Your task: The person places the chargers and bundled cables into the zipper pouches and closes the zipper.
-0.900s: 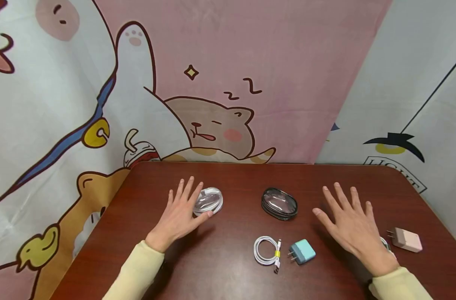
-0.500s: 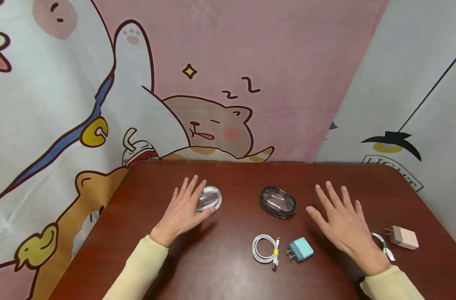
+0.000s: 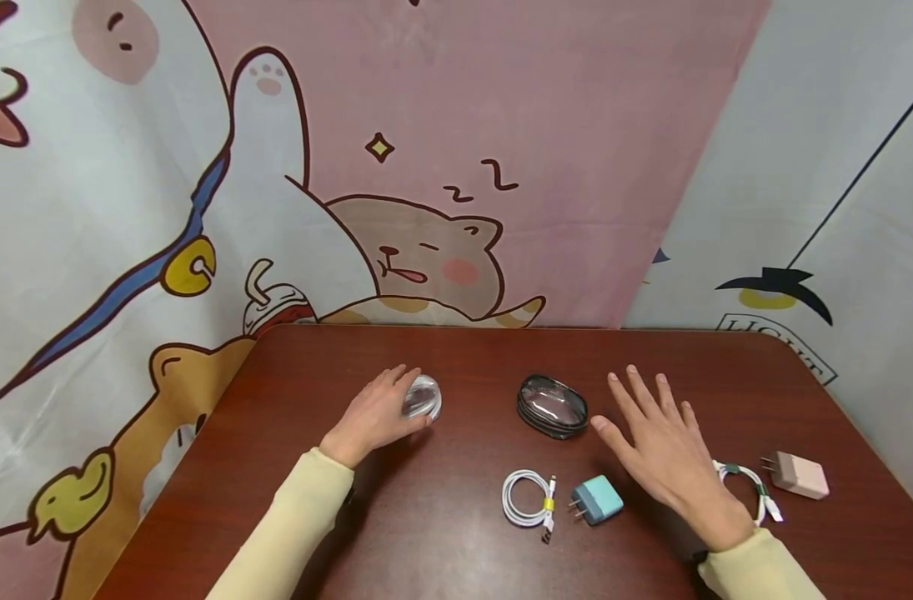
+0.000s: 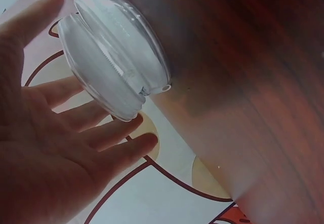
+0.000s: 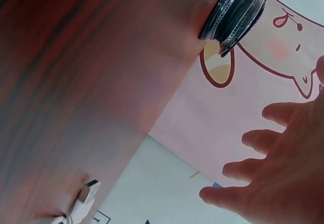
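Observation:
My left hand point(image 3: 377, 412) reaches around the near-left side of a small oval zip case point(image 3: 423, 397), clear with white edging. In the left wrist view the fingers lie loosely spread beside the clear case point(image 4: 104, 51), the thumb apart from it. My right hand point(image 3: 666, 454), fingers spread, hovers over the table and holds nothing. Nearest its thumb is a similar case with black edging point(image 3: 552, 407), whose zipped side faces the right wrist view. In front of that case lie a coiled white USB cable point(image 3: 518, 521) with a yellow tie and a light blue plug charger point(image 3: 601, 499).
Right of my right hand are a second white cable point(image 3: 761, 492) with a dark green tie, partly covered by the hand, and a pale pink plug charger point(image 3: 799, 475). The brown table point(image 3: 426, 533) ends at the back against a cartoon-printed cloth point(image 3: 576, 167).
My left hand has moved right and its fingers have come down at the clear case. My right hand has drifted left toward the black case, uncovering more of the second cable.

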`<state>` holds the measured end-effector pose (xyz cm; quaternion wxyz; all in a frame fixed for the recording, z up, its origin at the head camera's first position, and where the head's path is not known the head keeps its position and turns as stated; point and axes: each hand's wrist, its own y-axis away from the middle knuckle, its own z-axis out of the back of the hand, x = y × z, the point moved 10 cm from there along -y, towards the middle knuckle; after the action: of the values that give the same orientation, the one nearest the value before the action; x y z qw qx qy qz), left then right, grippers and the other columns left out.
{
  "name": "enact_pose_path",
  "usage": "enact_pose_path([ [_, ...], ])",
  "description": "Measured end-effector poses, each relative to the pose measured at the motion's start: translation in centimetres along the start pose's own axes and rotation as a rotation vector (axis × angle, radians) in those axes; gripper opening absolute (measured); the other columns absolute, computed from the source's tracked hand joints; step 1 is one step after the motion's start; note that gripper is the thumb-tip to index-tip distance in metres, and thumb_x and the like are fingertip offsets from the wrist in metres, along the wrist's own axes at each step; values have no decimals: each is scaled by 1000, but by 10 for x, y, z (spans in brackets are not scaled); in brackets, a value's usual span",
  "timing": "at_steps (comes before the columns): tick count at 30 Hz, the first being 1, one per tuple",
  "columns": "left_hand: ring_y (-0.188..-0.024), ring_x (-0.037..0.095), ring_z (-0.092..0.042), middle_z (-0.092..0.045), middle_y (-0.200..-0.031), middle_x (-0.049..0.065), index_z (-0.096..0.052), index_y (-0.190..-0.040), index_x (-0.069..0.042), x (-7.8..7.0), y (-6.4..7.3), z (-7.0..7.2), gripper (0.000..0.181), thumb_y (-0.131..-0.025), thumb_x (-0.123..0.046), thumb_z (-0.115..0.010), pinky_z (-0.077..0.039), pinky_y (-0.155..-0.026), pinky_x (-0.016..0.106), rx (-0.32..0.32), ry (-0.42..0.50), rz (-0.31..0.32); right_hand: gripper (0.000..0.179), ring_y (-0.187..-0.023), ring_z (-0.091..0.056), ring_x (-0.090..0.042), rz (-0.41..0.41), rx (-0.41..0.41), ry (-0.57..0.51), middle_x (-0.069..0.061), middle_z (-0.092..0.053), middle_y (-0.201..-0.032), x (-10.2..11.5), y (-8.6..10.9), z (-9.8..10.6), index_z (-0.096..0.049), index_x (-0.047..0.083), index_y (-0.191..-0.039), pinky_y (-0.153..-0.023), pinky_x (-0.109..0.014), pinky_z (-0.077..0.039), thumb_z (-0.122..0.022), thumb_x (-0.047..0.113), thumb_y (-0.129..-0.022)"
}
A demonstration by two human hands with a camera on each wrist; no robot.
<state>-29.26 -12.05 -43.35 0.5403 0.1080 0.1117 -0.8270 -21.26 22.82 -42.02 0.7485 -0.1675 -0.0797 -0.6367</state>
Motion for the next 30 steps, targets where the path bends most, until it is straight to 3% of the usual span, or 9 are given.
enact_pose_path([
  [4,-119,36,-62,-60,-139,20,-56,-147,-6,0,-4,-1,75,-84,-34,-86,-53,-97,52,-8,21,13,78,-153,-5,-54,8,-6,5,-21,-18,-170,4,0,-1,-29,11,-164,-109,-81,-14,-44,60,-105],
  [8,-110,32,-64,-63,-134,17,-59,-144,-8,0,-6,0,69,-85,-34,-85,-55,-90,51,-12,92,32,77,-153,-7,-54,21,-12,7,-21,-20,-169,7,0,-2,-32,10,-163,-109,-80,-15,-44,59,-106],
  [13,-106,29,-65,-68,-124,12,-66,-136,-7,-6,-6,3,59,-88,-39,-81,-55,-87,47,-23,265,32,74,-153,-10,-53,46,-20,-1,-20,-22,-169,16,0,0,-37,8,-161,-110,-79,-17,-46,57,-106],
  [17,-103,25,-66,-71,-120,10,-69,-132,-6,-8,-7,2,55,-91,-42,-78,-55,-87,43,-19,382,69,73,-153,-14,-51,72,-24,-2,-19,-26,-168,26,-1,1,-40,8,-159,-112,-76,-18,-46,58,-106],
  [24,-99,17,-71,-74,-116,9,-70,-130,-4,-14,-6,-1,54,-96,-46,-70,-57,-85,39,0,513,97,71,-151,-22,-51,134,-37,11,-20,-33,-165,48,-6,2,-45,7,-157,-114,-72,-24,-55,53,-104],
  [30,-106,20,-72,-75,-118,8,-71,-129,-4,-20,-6,-5,54,-99,-49,-67,-56,-92,41,11,548,105,64,-151,-28,-46,242,-37,15,-16,-38,-163,77,-13,-5,-49,8,-154,-115,-66,-29,-60,44,-103],
])
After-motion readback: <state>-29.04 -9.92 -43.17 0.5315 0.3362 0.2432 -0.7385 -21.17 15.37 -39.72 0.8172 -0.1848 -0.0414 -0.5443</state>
